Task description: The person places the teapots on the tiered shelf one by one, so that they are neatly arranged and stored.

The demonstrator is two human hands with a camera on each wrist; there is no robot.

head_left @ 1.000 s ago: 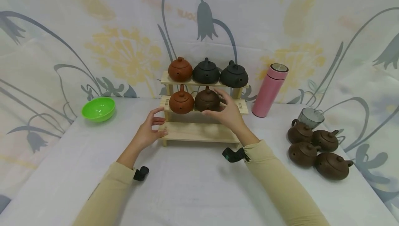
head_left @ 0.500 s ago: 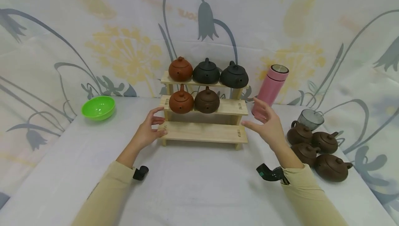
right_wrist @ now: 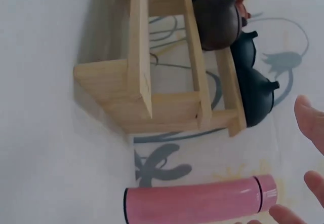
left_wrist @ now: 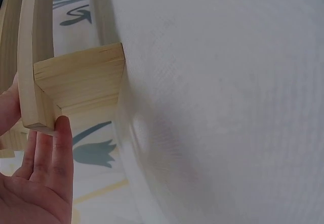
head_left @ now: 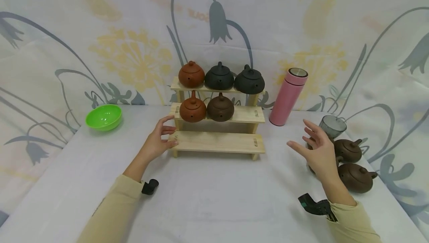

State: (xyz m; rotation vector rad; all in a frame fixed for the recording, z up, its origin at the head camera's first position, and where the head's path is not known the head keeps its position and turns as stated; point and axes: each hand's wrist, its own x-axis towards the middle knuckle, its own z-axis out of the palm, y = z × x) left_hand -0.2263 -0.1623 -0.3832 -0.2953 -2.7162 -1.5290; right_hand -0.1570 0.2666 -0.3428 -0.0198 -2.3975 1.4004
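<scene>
My left hand [head_left: 155, 140] holds the left end of the lowest tier of a three-step wooden display stand [head_left: 214, 141]; in the left wrist view, thumb and fingertips lie on either side of the board's end. Above, the middle tier carries an orange-brown teapot [head_left: 193, 109] and a dark brown teapot [head_left: 220, 108]. On the top tier sit a reddish teapot [head_left: 191, 75] and two black teapots [head_left: 219, 77]. My right hand [head_left: 320, 153], fingers spread and holding nothing, hovers over several dark brown teapots [head_left: 356, 177] at the right, partly hiding them.
A pink thermos [head_left: 288, 97] stands right of the stand. A clear glass [head_left: 333, 125] is behind the dark brown teapots. Far left sits a green bowl [head_left: 104, 117]. Floral cloth [head_left: 134, 49] hangs behind the white table.
My right hand has left the dark brown teapot on the middle tier and moved right, past the thermos, to the group of teapots. My left hand stays at the stand.
</scene>
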